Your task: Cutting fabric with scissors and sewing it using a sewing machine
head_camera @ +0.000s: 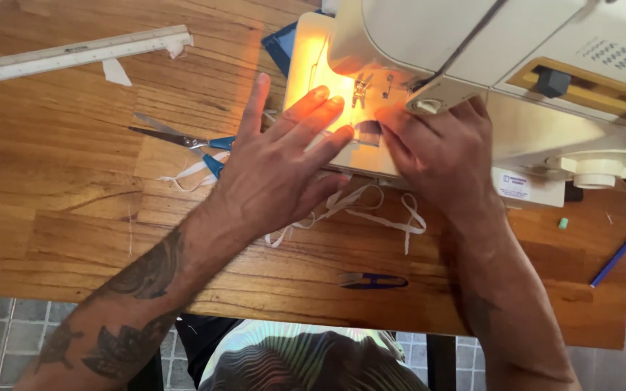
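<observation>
Fabric piece (368, 135) pressed flat under sewing machine (472, 65) needle by left hand (277, 170) and right hand (436, 148), fingers spread, gripping nothing; scissors (182, 141) nearby on counter (59, 195).

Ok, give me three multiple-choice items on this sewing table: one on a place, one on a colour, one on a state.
1. Where do the scissors lie?
A. on the wooden table, beyond the left hand
B. on top of the sewing machine
C. on the tiled floor

2. What colour is the pen near the table's right edge?
A. red
B. blue
C. green

3. How does the left hand rest?
A. closed in a fist
B. gripping the scissors
C. flat, fingers spread on the machine bed

Answers: 1 A, they lie on the wood past the thumb; 2 B, its barrel is blue; 3 C, the open fingers reach toward the lit needle area.
</observation>
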